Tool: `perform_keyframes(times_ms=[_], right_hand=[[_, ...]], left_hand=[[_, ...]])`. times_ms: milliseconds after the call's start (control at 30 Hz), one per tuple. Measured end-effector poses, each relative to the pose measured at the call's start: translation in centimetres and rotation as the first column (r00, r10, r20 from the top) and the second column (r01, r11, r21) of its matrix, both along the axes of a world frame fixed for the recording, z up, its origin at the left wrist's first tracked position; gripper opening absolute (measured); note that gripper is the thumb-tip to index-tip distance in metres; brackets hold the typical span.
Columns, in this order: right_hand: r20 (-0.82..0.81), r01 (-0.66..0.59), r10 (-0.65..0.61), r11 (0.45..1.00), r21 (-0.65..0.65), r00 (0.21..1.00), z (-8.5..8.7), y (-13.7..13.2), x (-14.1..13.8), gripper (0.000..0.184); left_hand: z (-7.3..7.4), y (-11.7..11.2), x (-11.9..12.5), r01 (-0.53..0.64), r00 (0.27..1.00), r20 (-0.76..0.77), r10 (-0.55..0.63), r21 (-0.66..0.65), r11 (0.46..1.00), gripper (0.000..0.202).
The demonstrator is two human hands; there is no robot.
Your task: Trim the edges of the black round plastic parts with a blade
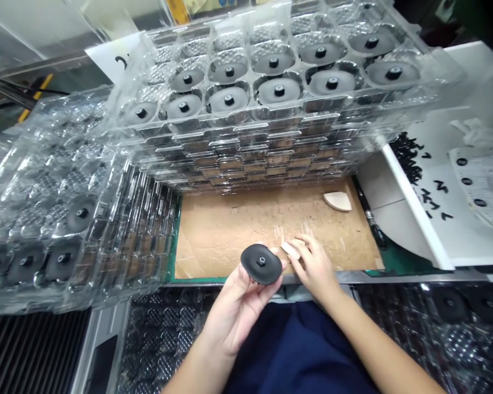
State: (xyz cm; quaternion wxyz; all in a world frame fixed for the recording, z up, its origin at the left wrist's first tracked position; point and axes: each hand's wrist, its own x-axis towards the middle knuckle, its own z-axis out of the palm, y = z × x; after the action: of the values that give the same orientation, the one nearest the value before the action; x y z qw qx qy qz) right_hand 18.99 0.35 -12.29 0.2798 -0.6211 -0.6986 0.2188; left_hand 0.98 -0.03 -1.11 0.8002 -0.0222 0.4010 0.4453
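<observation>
My left hand (240,306) grips a black oval disc (255,264) with a small raised knob at its centre, its knob side facing up. Just right of it, my right hand (314,268) pinches a small pale wedge-shaped piece (290,250) between thumb and fingers, close to the disc's edge. I cannot tell whether the piece touches the disc. Both hands are over the near edge of a brown cardboard sheet (225,230). A second pale piece (337,201), fan-shaped, lies farther back on the cardboard.
A stack of clear plastic trays (246,128) at the back holds several similar black discs. Another tray stack (41,219) stands on the left. To the right, a white bin (419,210) has small black parts (408,158) beside a printed sheet (482,180). A black pen-like tool (372,219) lies alongside.
</observation>
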Motion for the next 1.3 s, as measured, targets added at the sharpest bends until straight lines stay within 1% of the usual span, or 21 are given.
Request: perform_keyframes(times_ms=[200,267,333,433,533,600,667,733,767,800,833,900,933,967,1000,1067,1100,1133,1200,1233,1300], right_hand=[[-0.021,0.052,-0.053,0.997,-0.052,0.998,0.0,3.6,0.3,0.033],[-0.042,0.059,-0.062,0.995,-0.079,0.997,0.4,4.6,0.4,0.033],[-0.072,0.030,-0.038,0.993,-0.112,0.997,1.4,5.3,0.7,0.029],[-0.134,-0.016,-0.005,0.988,-0.153,0.991,4.4,5.2,0.6,0.022],[-0.222,-0.026,-0.006,0.989,-0.143,0.975,9.1,3.7,-1.1,0.023],[-0.337,-0.065,0.039,0.996,-0.067,0.941,12.3,2.4,-2.9,0.023],[-0.402,-0.188,0.184,0.982,0.031,0.897,14.8,1.4,-4.5,0.021],[-0.404,-0.384,0.353,0.923,0.005,0.844,16.4,1.2,-5.5,0.020],[-0.388,-0.472,0.425,0.881,-0.028,0.818,16.8,1.2,-5.7,0.020],[-0.371,-0.520,0.468,0.853,-0.050,0.802,17.0,1.4,-5.9,0.020],[-0.348,-0.515,0.473,0.856,-0.034,0.809,17.1,1.6,-6.0,0.019],[-0.320,-0.387,0.399,0.916,0.102,0.860,16.9,1.7,-6.2,0.020],[-0.335,-0.328,0.364,0.931,0.160,0.869,16.8,1.6,-6.3,0.021],[-0.362,-0.306,0.350,0.936,0.175,0.864,16.8,1.4,-6.3,0.023],[-0.392,-0.332,0.363,0.932,0.146,0.846,16.8,1.2,-6.2,0.022],[-0.429,-0.455,0.416,0.891,0.013,0.802,16.8,1.0,-5.8,0.020],[-0.426,-0.479,0.420,0.877,-0.037,0.801,16.9,1.0,-5.7,0.020],[-0.409,-0.461,0.404,0.886,-0.047,0.818,16.9,1.1,-5.6,0.019],[-0.370,-0.355,0.352,0.933,0.062,0.860,16.9,1.4,-5.7,0.020],[-0.372,-0.311,0.337,0.941,0.132,0.865,16.9,1.4,-5.8,0.022],[-0.417,-0.321,0.373,0.927,0.192,0.829,17.0,1.2,-5.6,0.022]], left_hand=[[-0.4,-0.7,-0.6,-0.041,0.999,-0.010,0.041,0.036,0.999,0.051],[-0.3,-0.9,-0.9,-0.060,0.998,-0.009,0.060,0.043,0.997,0.052],[-0.2,-1.0,-1.2,-0.071,0.997,-0.001,0.071,0.049,0.996,0.053],[-0.3,-1.0,-1.4,-0.070,0.998,0.008,0.070,0.049,0.996,0.052],[-0.5,-1.0,-1.1,-0.065,0.998,0.002,0.065,0.076,0.995,0.050],[-0.5,-1.1,-0.9,-0.053,0.998,-0.016,0.056,0.118,0.992,0.049],[-0.3,-1.2,-0.7,-0.009,0.998,-0.064,0.019,0.147,0.989,0.047],[0.0,-1.2,-0.7,0.031,0.991,-0.131,-0.009,0.165,0.986,0.047],[0.2,-1.2,-0.7,0.038,0.987,-0.157,-0.010,0.177,0.983,0.047],[0.5,-1.2,-0.7,0.042,0.985,-0.172,-0.008,0.192,0.981,0.046],[0.7,-1.2,-0.7,0.039,0.985,-0.175,-0.003,0.206,0.978,0.045],[1.0,-1.1,-0.7,0.046,0.986,-0.163,-0.010,0.215,0.975,0.036],[1.1,-1.1,-0.8,0.053,0.987,-0.160,-0.018,0.213,0.976,0.033],[1.2,-1.1,-0.9,0.057,0.987,-0.157,-0.024,0.213,0.975,0.035],[1.2,-1.1,-1.0,0.056,0.988,-0.155,-0.022,0.217,0.975,0.040],[1.1,-1.0,-1.0,0.059,0.988,-0.156,-0.024,0.229,0.972,0.053],[1.1,-1.0,-1.0,0.070,0.987,-0.159,-0.033,0.232,0.970,0.054],[1.1,-1.0,-0.8,0.080,0.986,-0.164,-0.042,0.235,0.969,0.052],[1.2,-0.9,-0.5,0.098,0.982,-0.177,-0.058,0.226,0.969,0.038],[1.4,-0.9,-0.3,0.093,0.983,-0.177,-0.054,0.219,0.971,0.033],[1.9,-0.8,-0.2,0.061,0.989,-0.143,-0.030,0.218,0.974,0.035]])
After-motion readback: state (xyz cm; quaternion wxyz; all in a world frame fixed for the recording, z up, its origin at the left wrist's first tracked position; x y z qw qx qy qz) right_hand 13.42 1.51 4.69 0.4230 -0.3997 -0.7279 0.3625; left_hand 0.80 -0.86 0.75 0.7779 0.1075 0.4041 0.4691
